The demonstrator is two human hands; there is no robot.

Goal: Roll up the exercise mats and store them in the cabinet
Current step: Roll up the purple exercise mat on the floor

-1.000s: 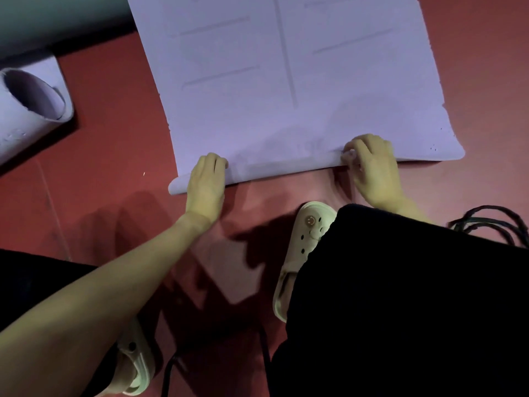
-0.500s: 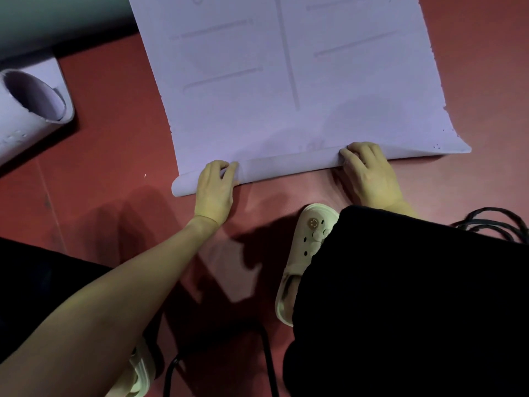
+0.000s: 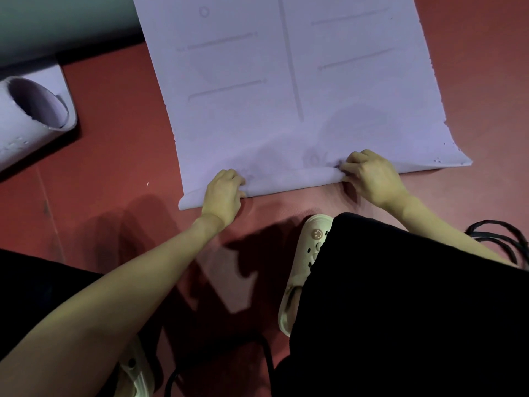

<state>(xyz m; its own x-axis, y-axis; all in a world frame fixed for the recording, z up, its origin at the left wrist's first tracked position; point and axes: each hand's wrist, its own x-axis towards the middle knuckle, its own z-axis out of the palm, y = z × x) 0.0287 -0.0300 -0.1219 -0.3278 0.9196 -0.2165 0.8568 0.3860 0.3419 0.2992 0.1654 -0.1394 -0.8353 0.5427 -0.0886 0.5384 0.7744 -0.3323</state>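
Note:
A lilac exercise mat (image 3: 286,81) with faint line markings lies flat on the red floor and runs off the top of the view. Its near edge is folded over into a thin roll (image 3: 289,181). My left hand (image 3: 224,193) grips that roll near its left end, fingers curled over it. My right hand (image 3: 372,176) grips it right of the middle, fingers curled and tucking the edge in. The mat's near right corner (image 3: 446,161) still lies flat, outside the fold. A second lilac mat (image 3: 31,121), rolled into a tube, lies at the left edge.
I crouch on the red floor (image 3: 114,167); a cream clog (image 3: 306,259) is just under the roll, another at the bottom left (image 3: 134,373). Black cables (image 3: 498,239) lie at the right edge. A pale grey-green surface (image 3: 57,24) fills the top left.
Both hands went from lying over the mat's edge to curling around it, and the fold has tightened into a slightly thicker roll. The view has shifted a little.

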